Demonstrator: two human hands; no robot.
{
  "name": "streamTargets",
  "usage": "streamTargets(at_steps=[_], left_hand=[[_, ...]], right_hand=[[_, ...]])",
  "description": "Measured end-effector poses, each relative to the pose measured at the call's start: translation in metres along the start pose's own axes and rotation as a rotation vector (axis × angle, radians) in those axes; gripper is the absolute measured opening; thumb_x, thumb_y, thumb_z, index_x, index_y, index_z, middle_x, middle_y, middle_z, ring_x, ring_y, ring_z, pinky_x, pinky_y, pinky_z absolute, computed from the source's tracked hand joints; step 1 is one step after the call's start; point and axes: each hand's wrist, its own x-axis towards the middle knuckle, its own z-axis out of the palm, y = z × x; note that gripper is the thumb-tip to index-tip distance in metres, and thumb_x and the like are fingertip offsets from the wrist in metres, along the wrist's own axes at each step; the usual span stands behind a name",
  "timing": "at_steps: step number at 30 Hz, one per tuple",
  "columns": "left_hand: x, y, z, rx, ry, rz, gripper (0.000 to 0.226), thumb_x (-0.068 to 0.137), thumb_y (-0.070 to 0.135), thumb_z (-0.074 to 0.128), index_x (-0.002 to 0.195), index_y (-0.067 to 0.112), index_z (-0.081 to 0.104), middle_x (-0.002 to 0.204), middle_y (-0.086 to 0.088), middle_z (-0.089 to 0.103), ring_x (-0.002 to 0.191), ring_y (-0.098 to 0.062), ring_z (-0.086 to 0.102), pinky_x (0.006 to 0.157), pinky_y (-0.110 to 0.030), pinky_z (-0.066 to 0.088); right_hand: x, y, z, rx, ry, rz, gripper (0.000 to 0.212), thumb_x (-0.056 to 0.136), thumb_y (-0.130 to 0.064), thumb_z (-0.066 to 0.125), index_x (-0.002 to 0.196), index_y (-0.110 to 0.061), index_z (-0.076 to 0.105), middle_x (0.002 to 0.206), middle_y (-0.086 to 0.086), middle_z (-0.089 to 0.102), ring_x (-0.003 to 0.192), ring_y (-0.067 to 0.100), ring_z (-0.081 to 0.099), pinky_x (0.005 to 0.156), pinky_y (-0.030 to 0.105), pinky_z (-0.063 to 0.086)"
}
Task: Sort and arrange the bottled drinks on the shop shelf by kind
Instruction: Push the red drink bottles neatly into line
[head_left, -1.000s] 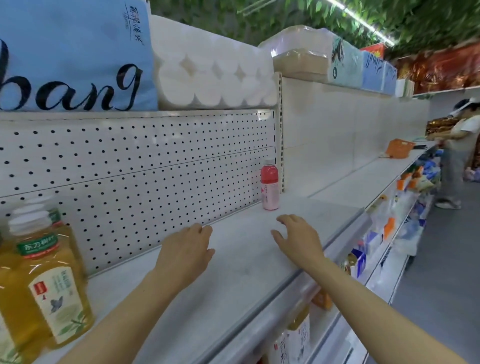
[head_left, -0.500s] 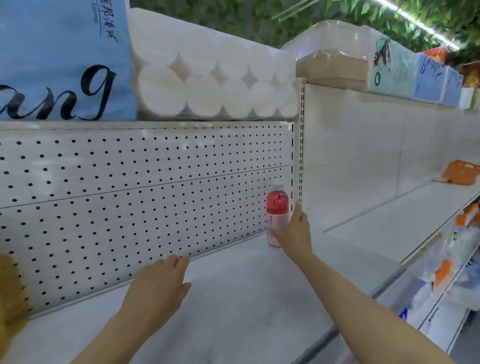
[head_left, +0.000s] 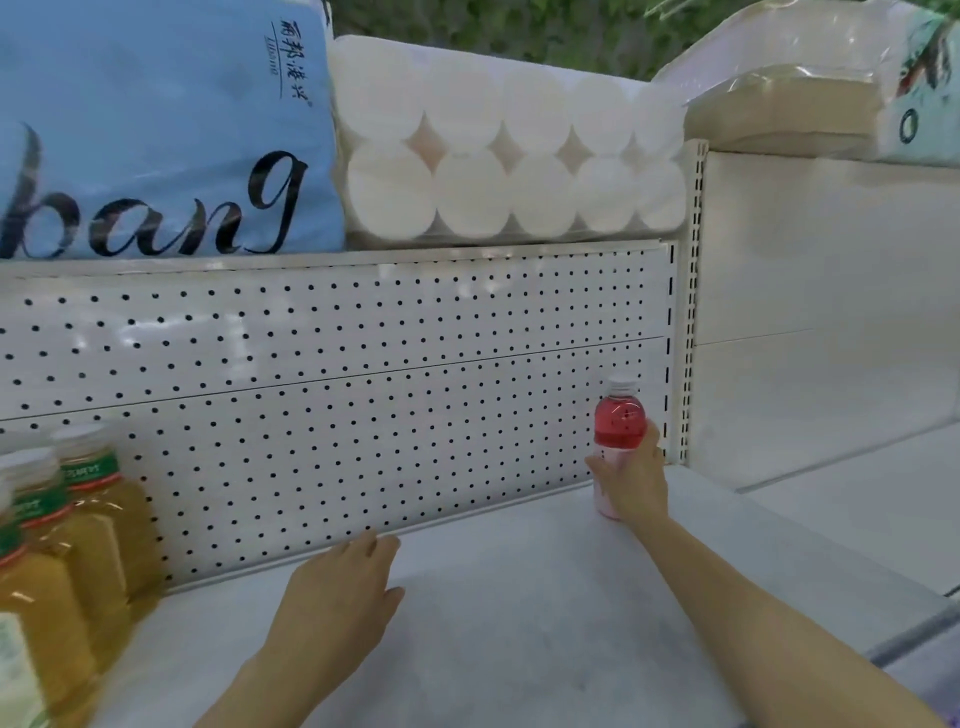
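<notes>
A small pink drink bottle (head_left: 618, 421) with a white cap stands upright at the back of the white shelf (head_left: 519, 623), close to the perforated back panel and the upright post. My right hand (head_left: 631, 478) grips its lower half, fingers wrapped round the label. My left hand (head_left: 337, 603) rests flat on the shelf, fingers straight, well to the left of the pink bottle. Several amber tea bottles (head_left: 67, 545) with green-and-red labels and pale caps stand at the far left of the same shelf.
A perforated back panel (head_left: 363, 395) runs behind the shelf. Above it sit a blue paper pack (head_left: 156, 130), a pack of white toilet rolls (head_left: 509, 156) and wrapped tissue packs (head_left: 789, 104). To the right, past the upright post (head_left: 688, 312), is another shelf bay (head_left: 857, 499).
My right hand has reached the pink bottle and closed round it. The view has swung back left, so the amber bottles show again. My left hand stays on the shelf.
</notes>
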Motion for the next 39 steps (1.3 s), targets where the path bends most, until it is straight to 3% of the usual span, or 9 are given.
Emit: streamTargets(at_steps=[4,9,16,21,25,27,32,35,39], left_hand=[[-0.022,-0.003,-0.019,-0.042,0.012,-0.082,0.041,0.093,0.047,0.06,0.128,0.026,0.055,0.12,0.011,0.062,0.098,-0.013,0.066,0.063,-0.025,0.035],[-0.061,-0.022,-0.043,-0.061,0.007,-0.174,0.046,0.1,0.049,0.044,0.142,0.028,0.041,0.135,0.009,0.053,0.115,-0.015,0.058,0.078,-0.028,0.045],[-0.15,-0.071,-0.075,-0.058,-0.026,-0.236,0.047,0.101,0.05,0.043,0.143,0.029,0.038,0.135,0.006,0.052,0.11,-0.017,0.062,0.081,-0.031,0.05],[-0.225,-0.111,-0.098,-0.044,-0.039,-0.262,0.046,0.1,0.049,0.043,0.142,0.029,0.039,0.134,0.007,0.053,0.115,-0.019,0.059,0.08,-0.033,0.05],[-0.281,-0.142,-0.115,-0.003,-0.045,-0.302,0.046,0.101,0.048,0.043,0.142,0.028,0.04,0.136,0.007,0.052,0.118,-0.019,0.056,0.08,-0.033,0.047],[-0.306,-0.157,-0.122,0.004,-0.037,-0.322,0.046,0.101,0.047,0.044,0.142,0.028,0.04,0.137,0.008,0.052,0.119,-0.018,0.056,0.082,-0.033,0.047],[-0.347,-0.197,-0.139,0.029,-0.019,-0.386,0.047,0.1,0.05,0.043,0.143,0.03,0.038,0.135,0.01,0.054,0.117,-0.015,0.057,0.079,-0.029,0.047],[-0.363,-0.222,-0.144,0.037,0.003,-0.457,0.046,0.1,0.051,0.044,0.141,0.031,0.04,0.133,0.011,0.056,0.116,-0.013,0.058,0.078,-0.029,0.047],[-0.377,-0.251,-0.145,0.045,0.001,-0.535,0.046,0.1,0.049,0.045,0.141,0.03,0.041,0.134,0.009,0.055,0.117,-0.014,0.058,0.082,-0.031,0.048]], right_hand=[[-0.031,-0.019,0.003,0.036,-0.069,-0.013,0.086,0.073,-0.027,0.08,0.14,-0.016,0.026,0.121,0.014,0.052,0.106,0.033,0.053,0.08,0.038,0.043],[-0.106,-0.066,0.009,0.12,-0.185,-0.063,0.083,0.072,-0.033,0.081,0.137,-0.022,0.03,0.118,0.007,0.056,0.102,0.03,0.056,0.083,0.042,0.048],[-0.259,-0.149,0.022,0.396,-0.39,-0.163,0.063,0.074,-0.023,0.081,0.122,-0.036,0.043,0.108,-0.008,0.065,0.094,0.012,0.064,0.085,0.038,0.052],[-0.357,-0.201,0.038,0.546,-0.464,-0.228,0.067,0.077,-0.016,0.08,0.127,-0.04,0.043,0.111,-0.01,0.065,0.093,0.001,0.064,0.076,0.013,0.049],[-0.419,-0.234,0.047,0.595,-0.505,-0.247,0.077,0.077,-0.022,0.08,0.139,-0.036,0.037,0.114,-0.013,0.063,0.094,-0.002,0.063,0.079,0.019,0.053],[-0.446,-0.249,0.051,0.626,-0.529,-0.267,0.078,0.077,-0.023,0.08,0.138,-0.042,0.035,0.117,-0.017,0.06,0.096,-0.006,0.062,0.075,0.013,0.051],[-0.496,-0.279,0.075,0.671,-0.584,-0.3,0.08,0.076,-0.026,0.08,0.139,-0.046,0.034,0.122,-0.018,0.06,0.103,-0.005,0.06,0.086,0.022,0.054],[-0.518,-0.297,0.097,0.696,-0.654,-0.315,0.079,0.076,-0.029,0.08,0.134,-0.054,0.033,0.122,-0.017,0.059,0.106,-0.006,0.058,0.085,0.018,0.051],[-0.536,-0.318,0.126,0.713,-0.721,-0.348,0.082,0.076,-0.03,0.08,0.142,-0.038,0.033,0.125,-0.015,0.057,0.111,-0.001,0.057,0.093,0.03,0.052]])
